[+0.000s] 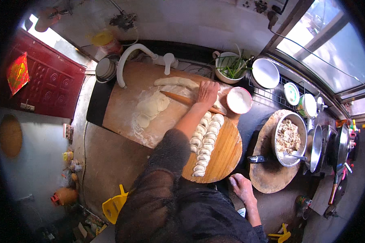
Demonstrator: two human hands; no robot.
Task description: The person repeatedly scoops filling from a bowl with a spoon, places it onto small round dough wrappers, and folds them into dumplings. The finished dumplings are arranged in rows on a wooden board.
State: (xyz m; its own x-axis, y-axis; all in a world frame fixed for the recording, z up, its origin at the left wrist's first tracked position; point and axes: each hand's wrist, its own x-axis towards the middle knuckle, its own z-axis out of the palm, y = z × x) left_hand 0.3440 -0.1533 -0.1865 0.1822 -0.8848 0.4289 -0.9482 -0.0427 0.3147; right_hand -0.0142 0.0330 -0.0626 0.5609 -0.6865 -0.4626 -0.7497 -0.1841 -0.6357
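My left hand (207,94) is closed round a wooden rolling pin (177,98), which slants across a floured wooden board (121,106). Beyond the pin lies a long roll of dough (176,82). Flattened dough pieces (152,104) and a small round wrapper (142,120) rest left of it, among loose flour. Nearer me, filled dumplings (205,148) stand in rows on a round wooden board (228,150). My right hand (242,188) is low at the counter's front edge, just right of the round board. Its fingers are curled, and what they may hold is hidden.
A bowl of white flour (239,100) stands near my left hand. To the right, a steel bowl of filling (288,139) with a spoon sits on another round board (259,174), beside a black-handled tool (257,159). A white tap (123,60) arches over the board; bowls and greens (233,69) stand behind.
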